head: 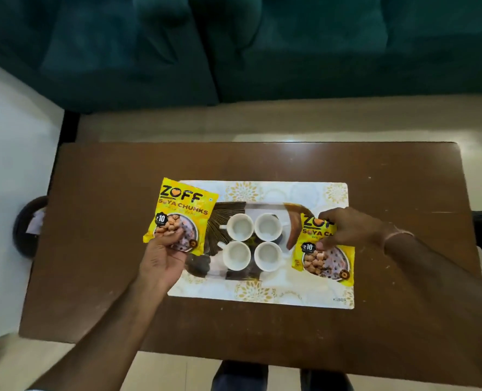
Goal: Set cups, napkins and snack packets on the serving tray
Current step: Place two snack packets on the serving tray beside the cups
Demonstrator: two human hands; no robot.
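Left hand (163,253) fingers pinch the lower edge of 1 yellow snack packet (182,214) over the tray's (262,289) left end. Right hand (347,230) fingers grip a 2nd packet (326,263) at the tray's right end. 4 cups (252,241) stand centred.

Your left hand (165,255) grips the lower edge of a yellow soya chunks packet (182,214) and holds it over the left end of the serving tray (262,292). Your right hand (347,230) pinches the top of a second soya chunks packet (327,261), which lies at the right end of the tray. Four white cups (252,241) stand in a two-by-two block at the tray centre, rims up, close together. The tray is white with gold floral print and rests on a brown wooden table (107,277). A dark green sofa (262,46) sits beyond the table.
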